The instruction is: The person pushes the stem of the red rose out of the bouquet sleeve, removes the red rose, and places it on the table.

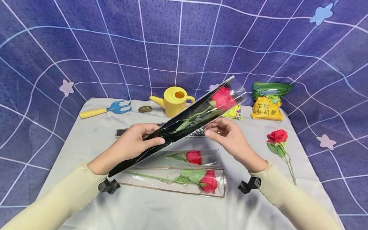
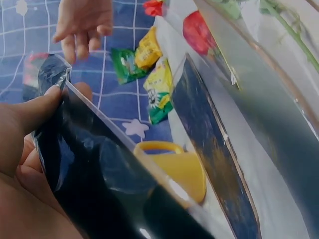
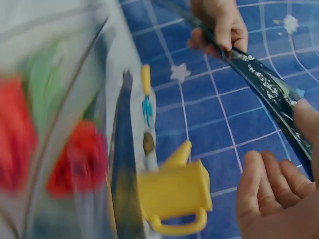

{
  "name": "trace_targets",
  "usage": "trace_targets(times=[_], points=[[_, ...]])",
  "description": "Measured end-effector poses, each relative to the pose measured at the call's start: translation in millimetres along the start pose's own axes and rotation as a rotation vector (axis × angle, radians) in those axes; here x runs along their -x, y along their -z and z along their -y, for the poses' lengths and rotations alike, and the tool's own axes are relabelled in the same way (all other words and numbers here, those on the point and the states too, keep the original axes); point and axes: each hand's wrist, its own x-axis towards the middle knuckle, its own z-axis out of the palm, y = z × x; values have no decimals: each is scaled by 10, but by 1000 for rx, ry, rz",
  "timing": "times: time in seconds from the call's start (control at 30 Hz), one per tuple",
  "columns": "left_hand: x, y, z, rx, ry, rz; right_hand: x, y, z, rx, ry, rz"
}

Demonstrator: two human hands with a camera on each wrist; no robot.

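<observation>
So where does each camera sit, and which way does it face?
Head: worn on the head, facing forward and down at the table; left hand, right hand and sleeves show.
Left wrist: worn there, facing past the left hand along the wrapper; right hand beyond.
Right wrist: worn there, facing past the right hand to the watering can; left hand at top.
Both wrist views share the wrapper and watering can.
</observation>
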Motion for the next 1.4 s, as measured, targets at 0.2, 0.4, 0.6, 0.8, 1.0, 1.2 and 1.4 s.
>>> trace_targets(times=[0.2,0.4,0.6,0.8,1.0,1.2,1.4], points=[[-31,-110,-82,-39,-67,-16,-54,-155,-108,-446,-82,-137],[-26,-129,-69,-66,-85,-9,-85,-285,-76,-639,-32,-310],[37,-115,-10,-82,-55,13,-120,-289,-91,-749,13,-372],[42,-228,-18,-37,-67,5,-178,-364,-112,-780,47,-409],[67,-297,2,-20,-20,5,-182,-474,-146,-711,-7,-391],[48,-255,-4,-30,-20,6,-136,-525,-160,-622,-76,-345],[41,-219,-27,-14,-5,-6,-80,-573,-176,-554,-90,-300]])
